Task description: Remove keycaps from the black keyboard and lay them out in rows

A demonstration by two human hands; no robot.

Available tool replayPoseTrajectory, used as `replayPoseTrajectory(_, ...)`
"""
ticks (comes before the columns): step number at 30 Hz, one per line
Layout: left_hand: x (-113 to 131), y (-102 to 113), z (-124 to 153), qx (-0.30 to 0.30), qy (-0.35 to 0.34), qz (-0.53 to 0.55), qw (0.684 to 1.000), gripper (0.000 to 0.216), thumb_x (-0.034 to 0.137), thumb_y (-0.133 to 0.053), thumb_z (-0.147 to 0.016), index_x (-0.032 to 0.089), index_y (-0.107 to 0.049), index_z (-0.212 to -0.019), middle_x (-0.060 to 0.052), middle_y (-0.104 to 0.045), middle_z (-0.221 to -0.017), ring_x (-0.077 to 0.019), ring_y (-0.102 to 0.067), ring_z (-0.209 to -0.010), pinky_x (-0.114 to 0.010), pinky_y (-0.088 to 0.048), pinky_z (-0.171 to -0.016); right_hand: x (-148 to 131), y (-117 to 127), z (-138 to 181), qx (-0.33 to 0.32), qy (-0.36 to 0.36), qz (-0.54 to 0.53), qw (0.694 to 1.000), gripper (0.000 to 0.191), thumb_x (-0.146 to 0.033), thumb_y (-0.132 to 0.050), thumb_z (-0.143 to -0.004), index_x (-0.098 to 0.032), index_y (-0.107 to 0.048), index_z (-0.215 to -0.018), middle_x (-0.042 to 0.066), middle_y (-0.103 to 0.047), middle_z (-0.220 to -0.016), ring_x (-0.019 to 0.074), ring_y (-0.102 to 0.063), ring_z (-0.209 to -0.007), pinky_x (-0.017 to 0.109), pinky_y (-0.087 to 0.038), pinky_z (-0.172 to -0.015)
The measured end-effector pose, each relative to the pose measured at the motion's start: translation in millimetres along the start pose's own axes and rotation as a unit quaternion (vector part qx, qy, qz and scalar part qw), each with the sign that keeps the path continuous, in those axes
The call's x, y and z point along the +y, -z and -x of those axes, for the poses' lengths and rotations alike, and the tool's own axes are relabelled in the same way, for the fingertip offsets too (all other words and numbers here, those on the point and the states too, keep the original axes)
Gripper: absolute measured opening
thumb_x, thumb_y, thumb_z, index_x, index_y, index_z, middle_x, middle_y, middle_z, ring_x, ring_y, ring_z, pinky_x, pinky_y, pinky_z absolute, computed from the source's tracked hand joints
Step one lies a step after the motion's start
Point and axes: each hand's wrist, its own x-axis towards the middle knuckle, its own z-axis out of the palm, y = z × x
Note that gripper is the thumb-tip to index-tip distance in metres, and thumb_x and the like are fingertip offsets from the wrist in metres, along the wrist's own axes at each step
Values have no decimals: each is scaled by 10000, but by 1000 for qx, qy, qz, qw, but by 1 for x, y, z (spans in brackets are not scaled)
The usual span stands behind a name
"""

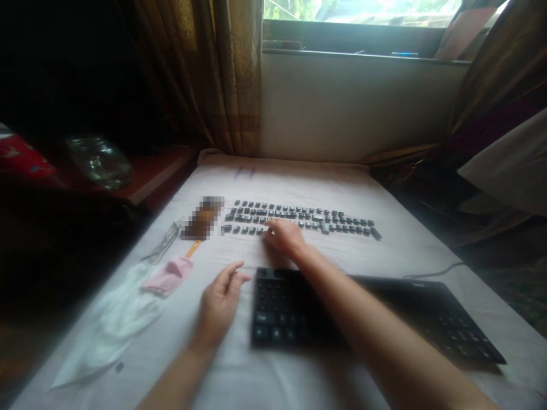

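Black keycaps (pixel 252 219) lie in several rows on the pale cloth. My right hand (pixel 285 234) reaches over these rows, its thumb and index finger drawn together at a keycap (pixel 260 230) in the front rows; the fingertips are small and blurred. A black keyboard (pixel 384 302) lies nearer to me, partly hidden under my right forearm. Keys show at its left and right ends. Beside its left edge, my left hand (pixel 223 296) hovers with fingers apart, holding nothing.
On the left of the cloth-covered bed or table (pixel 231 376) are metal tools (pixel 166 242), a pixelated item (pixel 203 219), a pink cloth (pixel 168 276), a white cloth (pixel 115 313) and a small dark piece (pixel 119 367). A glass jar (pixel 102 162) lies beyond. A cable (pixel 436 270) trails right.
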Motion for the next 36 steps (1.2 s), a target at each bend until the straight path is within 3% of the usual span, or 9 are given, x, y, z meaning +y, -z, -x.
replayPoseTrajectory(5,0,1,0,-7,-2,-7,1000,412,472,-535,-870,174,-685,-1112,-75,-787,-879,-230,-752,-872,-349,-585,-826,30,25,33,14,25,16,999,282,-227,-487,-974,-227,-761,-1043,70,-759,-1095,217,-712,-963,289,-516,-803)
replayPoseTrajectory(10,0,1,0,-19,-2,-16,1000,405,467,-543,-860,175,-692,-1098,-73,-789,-884,-232,-750,-890,-351,-582,-847,71,46,88,1,58,43,997,230,-145,-582,-910,-232,-778,-993,59,-768,-1005,193,-723,-798,277,-520,-690)
replayPoseTrajectory(14,-1,1,-1,-20,-3,-28,999,417,494,-556,-839,182,-703,-1074,-75,-790,-888,-237,-747,-887,-358,-578,-852,87,50,128,-3,173,90,981,392,-32,-576,-858,-283,-731,-1117,54,-747,-1072,173,-719,-753,260,-536,-635)
replayPoseTrajectory(17,-4,1,-2,-25,9,-36,999,442,512,-547,-822,182,-704,-1072,-79,-789,-918,-247,-742,-915,-382,-568,-883,91,48,146,2,246,113,963,370,-64,-566,-895,-274,-692,-1173,92,-708,-1185,199,-717,-845,271,-559,-676)
replayPoseTrajectory(20,-6,1,-3,-29,13,-40,999,460,530,-550,-813,186,-704,-1077,-81,-789,-927,-255,-740,-931,-391,-564,-894,93,45,153,18,277,99,956,250,-131,-525,-959,-217,-687,-1129,122,-701,-1161,195,-701,-858,272,-558,-700)
replayPoseTrajectory(24,-7,1,-3,-27,7,-46,999,473,552,-562,-810,190,-704,-1079,-81,-790,-910,-258,-744,-914,-389,-568,-882,96,40,154,38,269,97,958,205,-193,-462,-1012,-165,-666,-1003,74,-701,-870,146,-641,-672,250,-524,-620)
replayPoseTrajectory(31,-8,0,-2,-23,4,-44,999,489,563,-564,-801,182,-697,-1078,-92,-789,-917,-262,-746,-912,-386,-575,-857,95,41,151,22,352,192,916,248,7,-437,-924,-132,-640,-893,77,-669,-834,153,-606,-660,261,-491,-592)
replayPoseTrajectory(34,-8,0,-2,-23,-2,-48,999,488,562,-557,-808,180,-693,-1080,-92,-789,-926,-262,-745,-922,-381,-578,-851,98,38,149,31,309,140,940,252,1,-423,-914,-149,-622,-878,69,-660,-808,152,-593,-638,254,-485,-569)
replayPoseTrajectory(36,-8,0,-2,-26,-4,-54,998,483,553,-550,-816,179,-689,-1089,-90,-789,-929,-259,-745,-921,-382,-579,-854,100,35,151,74,250,34,965,231,-58,-415,-929,-163,-618,-897,71,-665,-821,160,-607,-665,263,-506,-590)
